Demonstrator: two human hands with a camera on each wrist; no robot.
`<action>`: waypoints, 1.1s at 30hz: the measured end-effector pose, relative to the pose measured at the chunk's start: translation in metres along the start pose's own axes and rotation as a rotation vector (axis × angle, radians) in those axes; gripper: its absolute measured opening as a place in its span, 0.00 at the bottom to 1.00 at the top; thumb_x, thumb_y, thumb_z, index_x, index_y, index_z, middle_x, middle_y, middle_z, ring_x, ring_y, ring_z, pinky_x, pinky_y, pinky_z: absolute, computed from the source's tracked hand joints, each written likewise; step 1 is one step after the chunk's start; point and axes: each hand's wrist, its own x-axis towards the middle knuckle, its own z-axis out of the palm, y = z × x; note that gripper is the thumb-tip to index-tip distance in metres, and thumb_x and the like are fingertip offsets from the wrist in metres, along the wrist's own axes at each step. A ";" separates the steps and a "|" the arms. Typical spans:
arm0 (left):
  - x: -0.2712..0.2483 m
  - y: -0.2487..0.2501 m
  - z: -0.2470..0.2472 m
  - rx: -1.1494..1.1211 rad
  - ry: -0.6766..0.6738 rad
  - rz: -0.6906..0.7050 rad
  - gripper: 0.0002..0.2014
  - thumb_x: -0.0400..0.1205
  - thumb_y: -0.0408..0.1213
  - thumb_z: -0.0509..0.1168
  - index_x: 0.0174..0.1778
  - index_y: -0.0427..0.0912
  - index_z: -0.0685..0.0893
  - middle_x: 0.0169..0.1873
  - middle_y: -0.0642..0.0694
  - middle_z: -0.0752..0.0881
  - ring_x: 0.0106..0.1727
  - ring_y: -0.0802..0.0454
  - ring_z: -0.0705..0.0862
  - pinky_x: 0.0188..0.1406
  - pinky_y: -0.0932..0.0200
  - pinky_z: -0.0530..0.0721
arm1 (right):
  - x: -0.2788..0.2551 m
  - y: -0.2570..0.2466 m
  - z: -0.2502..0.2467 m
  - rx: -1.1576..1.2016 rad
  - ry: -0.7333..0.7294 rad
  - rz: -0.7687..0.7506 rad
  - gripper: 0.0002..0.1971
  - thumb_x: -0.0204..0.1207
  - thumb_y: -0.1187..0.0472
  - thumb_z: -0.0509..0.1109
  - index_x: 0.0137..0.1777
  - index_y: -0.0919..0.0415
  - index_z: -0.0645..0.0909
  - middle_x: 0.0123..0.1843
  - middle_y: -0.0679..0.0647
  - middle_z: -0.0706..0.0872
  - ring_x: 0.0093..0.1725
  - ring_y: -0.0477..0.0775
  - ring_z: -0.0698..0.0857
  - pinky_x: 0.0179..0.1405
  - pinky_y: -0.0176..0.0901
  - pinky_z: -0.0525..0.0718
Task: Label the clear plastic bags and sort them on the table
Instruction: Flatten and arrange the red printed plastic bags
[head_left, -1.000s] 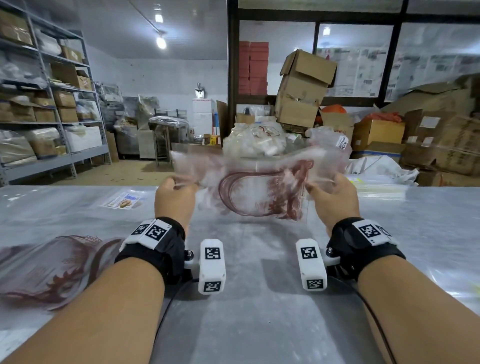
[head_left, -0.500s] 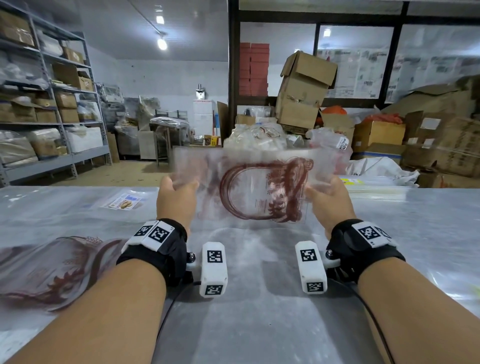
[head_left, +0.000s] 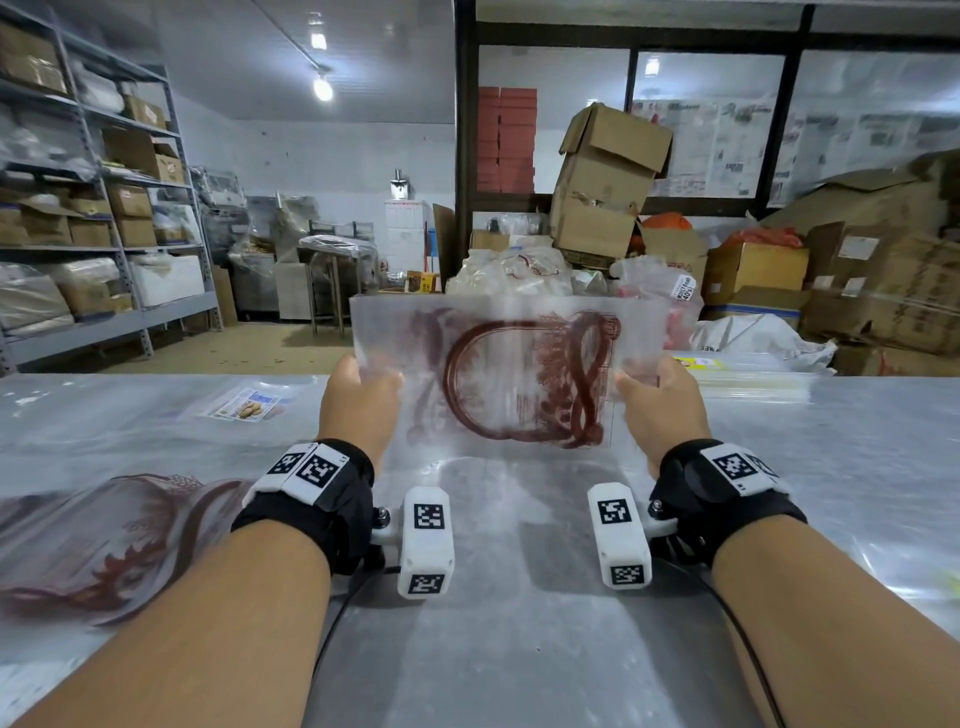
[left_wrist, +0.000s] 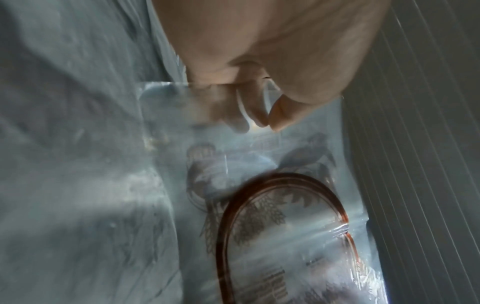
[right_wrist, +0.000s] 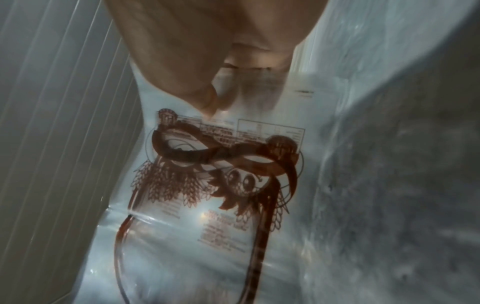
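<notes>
Bag: I see the clear plastic bag (head_left: 519, 374) with its brown print held up off the surface (head_left: 519, 649), at 12 o'clock from me.
Long axis: runs 9 to 3 o'clock, stretched between my two hands.
Left hand (head_left: 358, 402): fingers (left_wrist: 281, 115) pinch the bag's 9 o'clock edge.
Right hand (head_left: 660, 405): thumb and fingers (right_wrist: 205, 96) pinch the 3 o'clock edge.
Nearer hand: neither, both equally on it.
Sorted pile: printed bags (head_left: 104, 540) lie at 9 o'clock, so I judge the left hand would carry it there.
</notes>
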 end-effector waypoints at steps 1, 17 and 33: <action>0.001 -0.001 0.000 -0.005 0.006 -0.005 0.10 0.78 0.37 0.62 0.55 0.47 0.80 0.50 0.43 0.84 0.53 0.40 0.84 0.61 0.39 0.83 | -0.001 -0.001 0.000 0.008 0.002 0.004 0.07 0.82 0.59 0.68 0.57 0.57 0.79 0.50 0.50 0.84 0.52 0.57 0.85 0.59 0.60 0.84; 0.007 -0.004 0.002 -0.029 0.080 0.037 0.10 0.83 0.34 0.62 0.59 0.44 0.79 0.48 0.47 0.83 0.47 0.47 0.81 0.49 0.50 0.78 | -0.004 -0.007 0.002 0.048 -0.020 0.040 0.12 0.82 0.60 0.67 0.64 0.58 0.75 0.56 0.51 0.85 0.55 0.54 0.84 0.63 0.60 0.82; 0.006 -0.007 0.002 0.022 0.009 -0.080 0.16 0.82 0.34 0.60 0.66 0.46 0.78 0.56 0.46 0.84 0.59 0.44 0.84 0.57 0.46 0.81 | -0.008 -0.009 -0.001 0.007 -0.032 0.060 0.17 0.85 0.59 0.65 0.71 0.61 0.77 0.64 0.54 0.83 0.60 0.58 0.82 0.63 0.51 0.78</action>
